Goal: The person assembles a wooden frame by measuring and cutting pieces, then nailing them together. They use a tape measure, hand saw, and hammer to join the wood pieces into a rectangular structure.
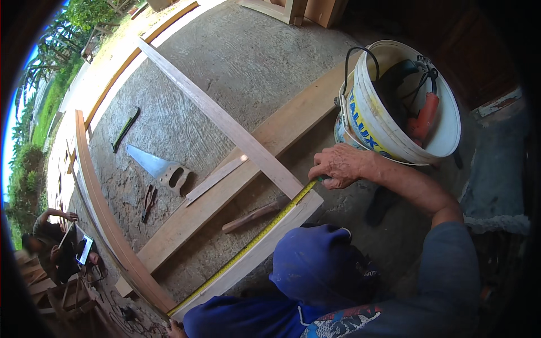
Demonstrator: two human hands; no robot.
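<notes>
Measuring seems in hand: my right hand's grip clasps the tape, stretched along the board; my left hand's I can't tell. Next likely calls for a taut reading.

Rough grey concrete floor — sunlit at upper left, green plants beyond.
</notes>
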